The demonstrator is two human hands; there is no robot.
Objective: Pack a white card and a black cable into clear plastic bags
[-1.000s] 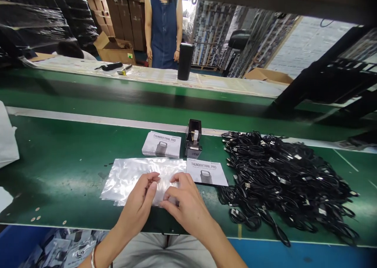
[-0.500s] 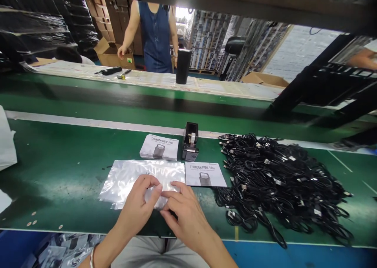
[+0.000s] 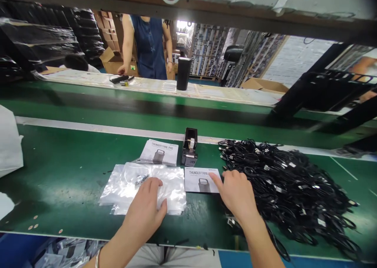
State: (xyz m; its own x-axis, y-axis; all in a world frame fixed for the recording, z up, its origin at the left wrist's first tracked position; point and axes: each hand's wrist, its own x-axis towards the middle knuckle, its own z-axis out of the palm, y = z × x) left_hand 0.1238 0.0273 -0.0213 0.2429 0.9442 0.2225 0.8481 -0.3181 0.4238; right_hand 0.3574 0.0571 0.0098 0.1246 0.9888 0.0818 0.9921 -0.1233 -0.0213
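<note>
My left hand [image 3: 146, 210] lies flat, fingers together, on a stack of clear plastic bags [image 3: 129, 183] on the green table. My right hand [image 3: 235, 191] reaches to a single white booklet [image 3: 198, 179] marked "Thunder Trail Pro", its fingertips touching the booklet's right edge. The fingers are loosely curled and hold nothing. A stack of the same booklets [image 3: 159, 152] lies behind the bags. A black tape dispenser [image 3: 189, 152] stands between the booklet stack and a big heap of black cables [image 3: 282, 185] on the right.
Beyond the green table [image 3: 64, 158] runs a conveyor belt [image 3: 118, 99], then a far bench with a black cylinder [image 3: 183, 73]. A person in a dark sleeveless dress [image 3: 149, 44] stands behind it. White bags [image 3: 10, 142] lie at the left edge.
My right hand left the plastic bags and moved right onto the single booklet. My left hand flattened on the bag stack. The person behind the bench stepped left and reached to the bench.
</note>
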